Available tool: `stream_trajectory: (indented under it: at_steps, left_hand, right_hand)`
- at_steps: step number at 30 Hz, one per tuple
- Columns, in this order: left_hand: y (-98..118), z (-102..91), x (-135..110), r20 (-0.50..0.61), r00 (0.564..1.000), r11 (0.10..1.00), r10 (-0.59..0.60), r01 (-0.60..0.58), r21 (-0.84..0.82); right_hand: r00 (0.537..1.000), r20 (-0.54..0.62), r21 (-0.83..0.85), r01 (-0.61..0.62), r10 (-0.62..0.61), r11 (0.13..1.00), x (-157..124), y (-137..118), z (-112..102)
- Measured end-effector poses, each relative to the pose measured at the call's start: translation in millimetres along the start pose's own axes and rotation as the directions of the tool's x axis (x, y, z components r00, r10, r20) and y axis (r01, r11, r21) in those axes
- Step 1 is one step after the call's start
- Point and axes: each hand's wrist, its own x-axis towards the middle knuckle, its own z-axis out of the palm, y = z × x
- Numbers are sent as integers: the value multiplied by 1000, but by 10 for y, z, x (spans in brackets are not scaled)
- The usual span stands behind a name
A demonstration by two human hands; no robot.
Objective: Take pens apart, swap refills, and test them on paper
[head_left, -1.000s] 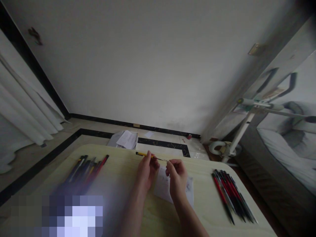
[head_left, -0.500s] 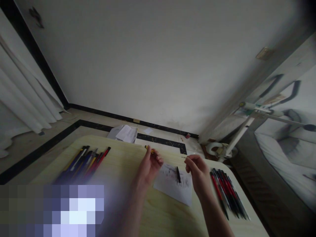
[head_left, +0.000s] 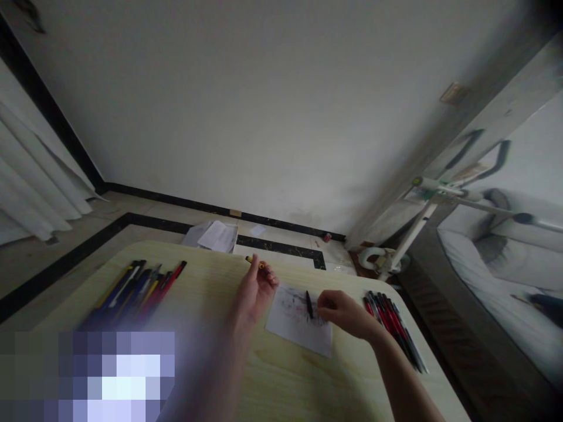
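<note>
My left hand (head_left: 255,287) is closed around a yellow and black pen (head_left: 250,259), whose end sticks out above the thumb. Just over the right edge of a scribbled white sheet of paper (head_left: 299,340) is my right hand (head_left: 338,310). Its fingers are curled together, and whatever they hold is hidden. Beside those fingertips a slim black pen or pen part (head_left: 309,305) lies on the paper; I cannot tell if they touch it.
Several mixed pens (head_left: 145,287) lie at the left of the wooden table (head_left: 281,381). A row of red and black pens (head_left: 396,328) lies at the right. Beyond the far edge, papers (head_left: 217,235) sit on a box. Exercise equipment (head_left: 409,234) stands by a sofa.
My right hand has come down toward the paper, from where a thin piece showed at its fingertips; that piece no longer shows. My left hand keeps the yellow pen. The view has shifted slightly.
</note>
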Motion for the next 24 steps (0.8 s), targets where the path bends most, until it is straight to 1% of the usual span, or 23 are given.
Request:
stream_trajectory:
  at_steps: [6, 8, 10, 12, 15, 18, 22, 24]
  left_hand:
    - [15, 26, -13, -10, 1000, 1000, -12, 12, 17]
    - [27, 27, -17, 6, 999, 999, -36, 36, 4]
    - [39, 31, -21, 12, 998, 998, -55, 55, 3]
    - [49, 41, -27, 5, 998, 998, -68, 68, 11]
    - [53, 55, -33, 15, 996, 996, -92, 92, 17]
    - [41, 40, -29, 32, 993, 993, -111, 110, 30]
    - [10, -17, -6, 35, 996, 994, -83, 80, 70]
    - [-2, -37, 2, 27, 998, 993, -65, 62, 103]
  right_hand:
    - [998, -64, -51, 23, -26, 998, 36, -40, -17]
    - [992, -121, -60, 25, -32, 998, 7, -45, -22]
    - [974, -222, -53, 37, -48, 998, -42, -34, -5]
    - [945, -318, -39, 62, -71, 997, -101, -8, 34]
    - [908, -403, -34, 108, -112, 994, -179, 39, 106]
    - [885, -442, -59, 136, -148, 989, -222, 76, 164]
    - [885, -434, -79, 148, -168, 986, -217, 105, 208]
    - [876, -449, -77, 156, -174, 985, -197, 96, 219]
